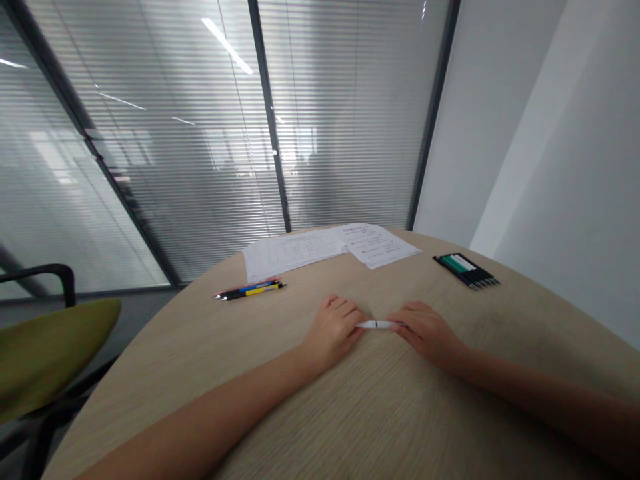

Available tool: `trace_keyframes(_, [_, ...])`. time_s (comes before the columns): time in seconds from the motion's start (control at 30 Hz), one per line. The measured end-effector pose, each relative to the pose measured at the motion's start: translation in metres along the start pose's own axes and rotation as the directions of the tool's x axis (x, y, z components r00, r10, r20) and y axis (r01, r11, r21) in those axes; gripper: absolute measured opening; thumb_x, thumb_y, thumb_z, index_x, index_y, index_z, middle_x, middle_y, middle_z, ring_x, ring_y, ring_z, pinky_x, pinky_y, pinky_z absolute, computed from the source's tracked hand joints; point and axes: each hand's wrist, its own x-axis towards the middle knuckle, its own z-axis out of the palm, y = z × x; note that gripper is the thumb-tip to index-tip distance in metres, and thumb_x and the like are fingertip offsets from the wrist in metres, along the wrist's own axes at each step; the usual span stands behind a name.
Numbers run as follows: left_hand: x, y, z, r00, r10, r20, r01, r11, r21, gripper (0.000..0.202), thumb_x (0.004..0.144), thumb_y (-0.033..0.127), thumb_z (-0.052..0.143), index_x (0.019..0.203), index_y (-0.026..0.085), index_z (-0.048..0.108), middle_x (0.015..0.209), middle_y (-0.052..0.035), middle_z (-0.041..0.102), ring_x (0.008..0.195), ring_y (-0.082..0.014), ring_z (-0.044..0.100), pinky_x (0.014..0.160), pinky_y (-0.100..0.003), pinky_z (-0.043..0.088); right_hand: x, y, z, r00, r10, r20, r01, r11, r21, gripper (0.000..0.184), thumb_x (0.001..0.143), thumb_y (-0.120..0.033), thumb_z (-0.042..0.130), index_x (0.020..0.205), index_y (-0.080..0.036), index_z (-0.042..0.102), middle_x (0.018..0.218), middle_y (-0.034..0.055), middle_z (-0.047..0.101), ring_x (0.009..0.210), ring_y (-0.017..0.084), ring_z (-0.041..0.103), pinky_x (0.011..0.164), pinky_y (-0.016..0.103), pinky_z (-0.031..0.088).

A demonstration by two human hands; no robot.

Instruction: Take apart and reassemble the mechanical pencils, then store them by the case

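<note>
A white pen point(378, 325) lies between my two hands on the round wooden table point(380, 413). My left hand point(334, 328) is curled, and its fingertips grip the pen's left end. My right hand point(424, 328) is curled too, pinching the pen's right end. Both forearms rest on the tabletop.
Two coloured pens, yellow-black and blue-red point(250, 290), lie to the far left. A row of several dark and green pens point(467, 270) lies at the right. Two printed sheets point(330, 247) sit at the table's far edge. A green chair point(47, 347) stands at the left, and glass walls with blinds lie behind.
</note>
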Motion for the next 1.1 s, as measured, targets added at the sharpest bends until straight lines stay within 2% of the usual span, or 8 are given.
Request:
trace_keyframes(0.13, [0.0003,0.0006,0.0002,1.0,0.0,-0.013,0.0,1.0,0.003,0.011,0.078,0.021,0.046,0.077,0.018,0.057,0.073,-0.0021,0.058,0.072,-0.0149,0.048,0.071,-0.03,0.031,-0.0003,-0.0002,0.0018,1.0,0.017,0.009,-0.017,0.999,-0.035,0.027,0.084,-0.024,0.034,0.079,-0.017,0.06,0.066,0.006,0.06,0.064,0.017,0.052,0.062,0.031,0.042])
trace_keyframes(0.27, [0.0014,0.0014,-0.0009,0.999,-0.026,-0.036,0.025,1.0,-0.009,0.008,0.077,0.021,0.049,0.075,0.017,0.056,0.072,-0.002,0.058,0.071,-0.0148,0.048,0.069,-0.029,0.031,-0.0008,0.0005,0.0028,0.999,0.051,-0.003,-0.051,0.999,-0.009,0.018,0.079,-0.024,0.044,0.091,-0.016,0.056,0.077,0.0068,0.061,0.074,0.018,0.052,0.067,0.032,0.043])
trace_keyframes(0.43, [0.0014,0.0014,-0.0021,0.999,-0.021,-0.027,0.021,1.0,-0.009,0.009,0.077,0.021,0.048,0.074,0.017,0.056,0.072,-0.0023,0.058,0.072,-0.0149,0.048,0.069,-0.029,0.031,-0.0006,0.0003,0.0013,0.995,0.091,0.032,-0.091,0.996,-0.002,0.009,0.077,-0.02,0.048,0.08,-0.018,0.057,0.072,0.0042,0.059,0.071,0.017,0.053,0.066,0.03,0.042])
trace_keyframes(0.67, [0.0007,0.0009,-0.0017,1.0,-0.005,0.007,0.005,1.0,0.019,0.009,0.077,0.021,0.048,0.074,0.017,0.056,0.072,-0.0022,0.057,0.072,-0.0151,0.047,0.07,-0.029,0.031,-0.0002,0.0015,0.0035,0.995,0.06,0.073,-0.055,0.996,-0.069,0.021,0.082,-0.024,0.042,0.073,-0.016,0.059,0.063,0.004,0.059,0.061,0.016,0.051,0.061,0.03,0.04])
trace_keyframes(0.87, [0.0006,0.0005,-0.0011,1.0,-0.023,0.006,0.023,1.0,0.011,0.011,0.078,0.022,0.047,0.074,0.017,0.055,0.072,-0.0021,0.057,0.073,-0.0148,0.047,0.07,-0.029,0.031,-0.002,0.0027,0.0053,1.0,-0.005,-0.026,0.004,1.0,-0.027,0.02,0.08,-0.027,0.044,0.093,-0.016,0.056,0.077,0.0056,0.062,0.071,0.017,0.054,0.068,0.03,0.038])
trace_keyframes(0.97, [0.0004,0.001,-0.0017,1.0,-0.027,-0.008,0.027,1.0,0.006,0.011,0.078,0.023,0.047,0.074,0.017,0.055,0.072,-0.0017,0.057,0.072,-0.0144,0.048,0.072,-0.03,0.03,-0.0016,0.0019,0.0046,0.998,0.014,-0.067,-0.016,0.999,-0.031,0.016,0.08,-0.027,0.045,0.082,-0.016,0.057,0.071,0.0046,0.061,0.068,0.016,0.053,0.067,0.029,0.038])
trace_keyframes(1.1, [0.0001,0.0009,-0.0019,1.0,-0.028,-0.009,0.029,0.999,0.017,0.012,0.079,0.024,0.046,0.074,0.018,0.055,0.072,-0.0014,0.057,0.072,-0.0142,0.048,0.075,-0.031,0.029,-0.0003,0.0018,0.0031,0.999,0.012,-0.04,-0.013,1.0,-0.027,0.022,0.082,-0.03,0.042,0.074,-0.017,0.058,0.062,0.0027,0.06,0.061,0.015,0.052,0.063,0.028,0.037])
